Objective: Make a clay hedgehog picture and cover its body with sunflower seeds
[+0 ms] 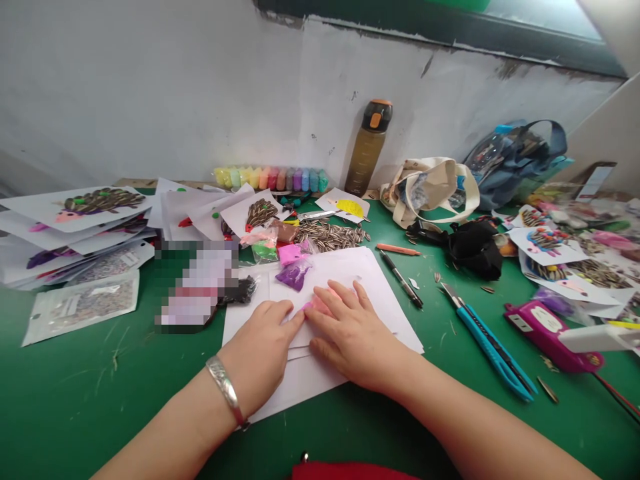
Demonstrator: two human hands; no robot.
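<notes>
White paper sheets (pixel 300 368) lie stacked on the green table. On the top sheet is a flat pink clay shape (pixel 325 301), partly covered by my right hand (pixel 350 330), whose fingers are spread over it. My left hand (pixel 265 347), with a silver bracelet at the wrist, has its fingers curled and a fingertip touching a small magenta bit at the shape's left end. Just beyond the hands lie a purple clay packet (pixel 294 275) and a bright pink one (pixel 294 253). A pile of striped seeds (pixel 333 237) sits behind the paper.
Stacked seed pictures (pixel 95 207) stand at the left, with a bead packet (pixel 83 300) before them. A pen (pixel 401 279), a blue cutter (pixel 490 347) and a magenta glue gun (pixel 553 335) lie right. Behind are a bottle (pixel 367 150) and bags.
</notes>
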